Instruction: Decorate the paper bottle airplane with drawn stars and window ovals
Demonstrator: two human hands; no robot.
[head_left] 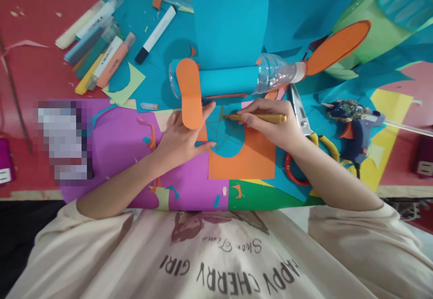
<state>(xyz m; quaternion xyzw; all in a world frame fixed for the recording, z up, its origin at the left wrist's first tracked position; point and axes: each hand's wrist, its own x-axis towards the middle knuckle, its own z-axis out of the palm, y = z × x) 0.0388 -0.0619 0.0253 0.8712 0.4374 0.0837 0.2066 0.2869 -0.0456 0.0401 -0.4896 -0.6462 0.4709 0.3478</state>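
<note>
From the star, the way at 12 o'clock is barred by the bottle; 9 and 3 o'clock are filled by the left hand and right hand, with the scissors and glue gun lying beyond the latter; towards 5 o'clock, passage is left free over flat orange card and green paper

On view are two hands, one gold pen, one glue gun and perhaps nine partly overlapping markers.
</note>
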